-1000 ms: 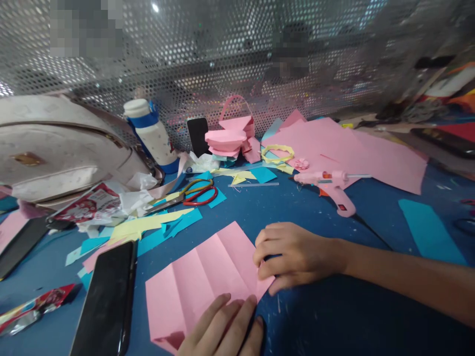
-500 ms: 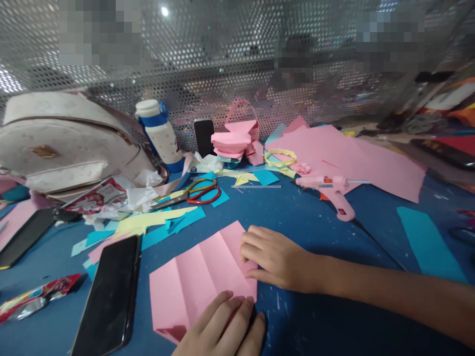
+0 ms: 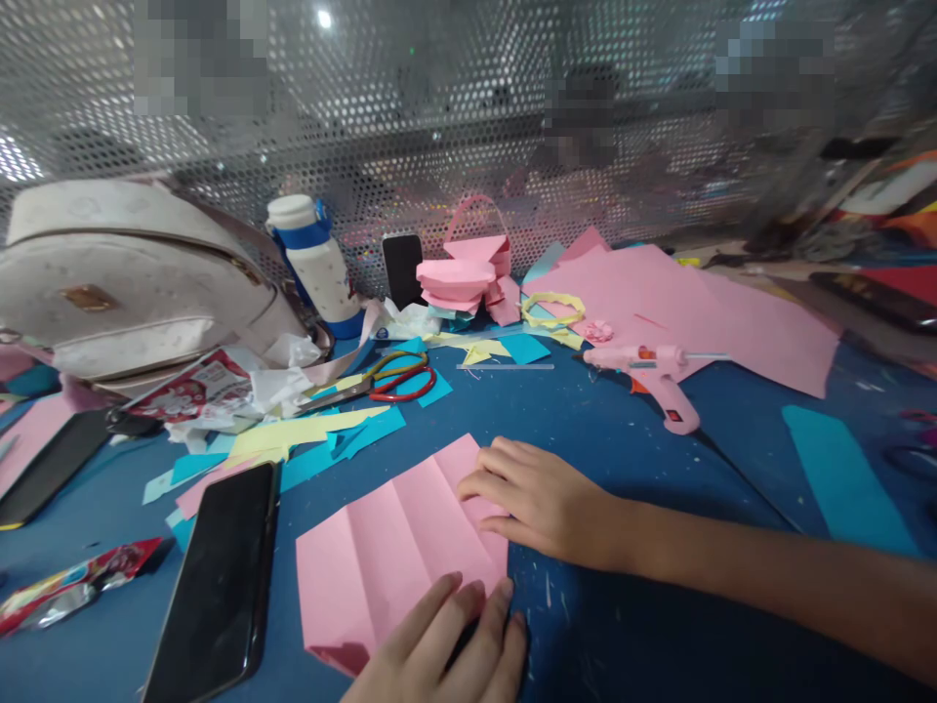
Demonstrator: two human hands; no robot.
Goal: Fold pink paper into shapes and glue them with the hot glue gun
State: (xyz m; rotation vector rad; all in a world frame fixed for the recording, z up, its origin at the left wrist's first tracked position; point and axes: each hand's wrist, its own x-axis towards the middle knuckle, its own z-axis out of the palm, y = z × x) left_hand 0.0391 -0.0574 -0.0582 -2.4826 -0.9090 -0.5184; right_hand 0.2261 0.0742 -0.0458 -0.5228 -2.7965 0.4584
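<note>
A creased sheet of pink paper (image 3: 395,542) lies on the blue table, with several folds across it and its near edge slightly raised. My left hand (image 3: 450,644) rests on its near right corner, palm down, fingers spread. On the right edge of the paper lie the fingers of my right hand (image 3: 542,503), a little apart and stretched over the surface. The thumb of that hand is also against the paper. Left of the sheet is a black phone (image 3: 212,586), lying flat.
A pink glue gun (image 3: 651,371) lies to the right, its cord running nearer. Scissors (image 3: 366,386) lie among blue and yellow paper scraps (image 3: 307,430). Behind stand a white backpack (image 3: 139,273), a bottle (image 3: 318,264), a pink paper basket (image 3: 468,268) and large pink sheets (image 3: 695,293).
The fingers of my right hand have shifted left and spread further over the paper's right part. My left hand has barely moved.
</note>
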